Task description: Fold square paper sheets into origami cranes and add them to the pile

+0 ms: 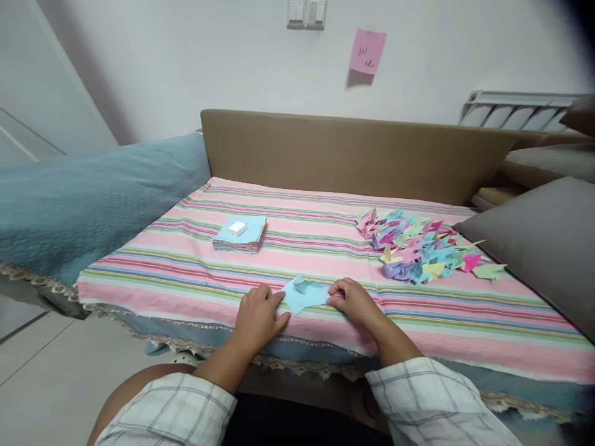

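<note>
A light blue square of paper (pixel 304 300), partly folded with a flap raised in its middle, lies on the striped cloth in front of me. My left hand (pixel 260 316) rests at its left side, thumb and index finger apart, the index fingertip at the paper's edge. At the opposite corner, my right hand (pixel 354 301) pinches the paper between thumb and index finger. Farther right lies a heap of folded paper cranes (pixel 421 244) in many colours. To the left stands a stack of square paper (pixel 239 235) with a small white block (pixel 237 228) on top.
The pink striped cloth (pixel 316 214) covers a sofa seat with a brown backrest (pixel 344 152). A grey cushion (pixel 534 241) borders the right side; a blue-covered armrest (pixel 106 198) rises at left. A pink note (pixel 367 52) and light switches (pixel 307 12) are on the wall.
</note>
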The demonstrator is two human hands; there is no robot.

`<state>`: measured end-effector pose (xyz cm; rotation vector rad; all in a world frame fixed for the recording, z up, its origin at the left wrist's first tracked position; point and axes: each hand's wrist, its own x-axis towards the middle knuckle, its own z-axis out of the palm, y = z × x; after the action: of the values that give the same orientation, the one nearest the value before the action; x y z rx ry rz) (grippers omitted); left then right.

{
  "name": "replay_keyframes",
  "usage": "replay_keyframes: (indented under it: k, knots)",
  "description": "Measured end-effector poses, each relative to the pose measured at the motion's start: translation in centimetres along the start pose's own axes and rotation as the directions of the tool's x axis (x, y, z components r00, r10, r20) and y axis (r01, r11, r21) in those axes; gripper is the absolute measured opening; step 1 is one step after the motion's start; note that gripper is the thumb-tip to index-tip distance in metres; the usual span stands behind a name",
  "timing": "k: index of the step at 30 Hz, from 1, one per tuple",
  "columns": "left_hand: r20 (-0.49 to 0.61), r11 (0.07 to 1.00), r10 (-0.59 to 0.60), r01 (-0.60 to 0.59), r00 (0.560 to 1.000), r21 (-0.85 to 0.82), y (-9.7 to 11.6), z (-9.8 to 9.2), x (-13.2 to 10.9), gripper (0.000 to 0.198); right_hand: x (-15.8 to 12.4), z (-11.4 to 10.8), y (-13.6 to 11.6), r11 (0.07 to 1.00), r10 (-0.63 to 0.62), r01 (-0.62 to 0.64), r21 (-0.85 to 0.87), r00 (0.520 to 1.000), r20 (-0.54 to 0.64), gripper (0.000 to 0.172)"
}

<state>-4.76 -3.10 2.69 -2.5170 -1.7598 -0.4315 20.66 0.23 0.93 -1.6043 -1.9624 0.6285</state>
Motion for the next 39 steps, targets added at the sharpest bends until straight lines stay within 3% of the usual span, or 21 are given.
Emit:
replay_keyframes:
  k: [8,11,14,16,17,19,23,31,35,39]
  knots:
    - [0.040,0.998,-0.038,0.039,0.998,-0.039,-0.9,-0.3,0.6,0.043,0.0,-0.2,0.0,1.000,-0.009,0.009,0.009,1.000,0.015,0.010]
    - [-0.035,0.996,-0.036,0.033,0.999,-0.086,-1.1,-0.1,0.6,0.039,0.0,-0.3,-0.1,1.000,-0.004,0.004,0.015,1.000,0.019,0.013]
    - [-0.262,0.989,0.053,-0.088,0.964,-0.122,-0.2,0.2,0.0,0.025,0.0,-0.3,-0.3,1.000,-0.006,0.006,0.002,1.000,0.003,0.017]
    - [-0.322,0.952,0.252,-0.293,0.913,-0.086,1.1,0.6,-0.5,0.021,0.0,-0.2,-0.3,1.000,-0.015,0.015,-0.013,1.000,-0.006,0.020]
    - [-0.282,0.906,0.390,-0.419,0.877,-0.050,1.8,0.9,-0.8,0.025,0.0,-0.2,-0.4,1.000,-0.020,0.020,-0.020,1.000,-0.010,0.021]
    - [-0.176,0.869,0.489,-0.495,0.854,0.009,3.1,1.7,-1.3,0.042,0.0,-0.1,-0.4,0.999,-0.029,0.028,-0.028,0.999,-0.021,0.022]
    - [-0.048,0.905,0.425,-0.423,0.904,0.046,4.0,3.3,-1.4,0.060,-0.1,-0.4,-0.4,0.999,-0.038,0.038,0.004,0.999,-0.019,0.023]
    - [0.000,0.910,0.413,-0.413,0.911,0.039,3.1,3.7,-1.0,0.059,-0.1,-1.0,-0.3,0.980,0.073,-0.071,0.188,0.997,-0.004,0.022]
    - [-0.023,0.917,0.398,-0.399,0.917,-0.004,2.5,3.2,-0.5,0.059,-0.3,-0.4,-0.7,0.971,-0.036,0.040,0.234,0.999,-0.020,0.023]
    - [-0.055,0.923,0.376,-0.379,0.925,-0.071,2.2,2.9,0.0,0.066,-0.3,0.4,-1.1,0.966,-0.225,0.236,0.107,0.969,-0.104,0.028]
